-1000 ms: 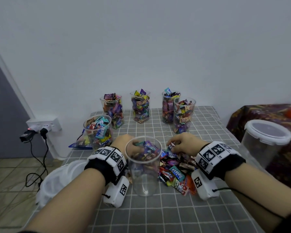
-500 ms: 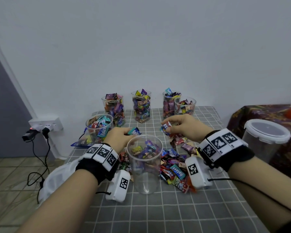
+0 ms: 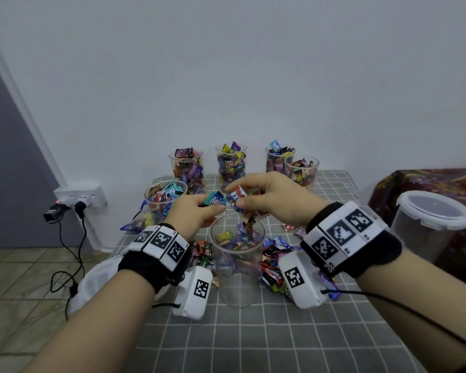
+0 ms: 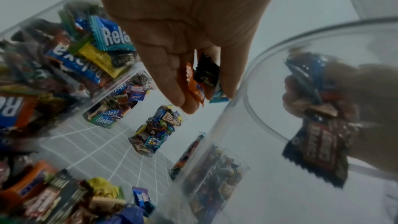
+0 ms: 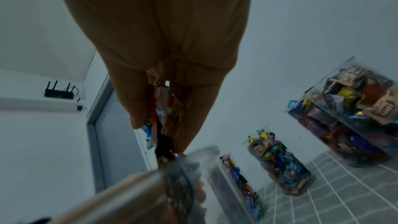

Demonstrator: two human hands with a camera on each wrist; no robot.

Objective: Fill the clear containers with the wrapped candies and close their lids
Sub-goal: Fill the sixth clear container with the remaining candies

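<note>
A tall clear container point(image 3: 237, 267) stands open at the table's middle, partly filled with wrapped candies. My left hand point(image 3: 197, 211) hovers over its left rim and grips several candies point(image 4: 204, 77), a teal one point(image 3: 214, 200) sticking out. My right hand point(image 3: 267, 197) hangs over the rim's far side, gripping a bunch of candies point(image 5: 163, 108) with a blue-red one point(image 3: 236, 196) on top; dark wrappers point(image 3: 249, 224) dangle into the mouth. Loose candies point(image 3: 273, 262) lie around the container's base.
Several filled open containers point(image 3: 230, 165) stand at the back, another point(image 3: 164, 200) at the left. A lidded empty tub point(image 3: 428, 224) sits on the right on patterned cloth. White lids point(image 3: 97, 275) lie at the table's left edge. A power strip point(image 3: 78, 196) with cables is on the wall.
Both hands lifted from the candy pile with handfuls and came together over the open container's mouth. The right hand moved left, the left hand moved right and up.
</note>
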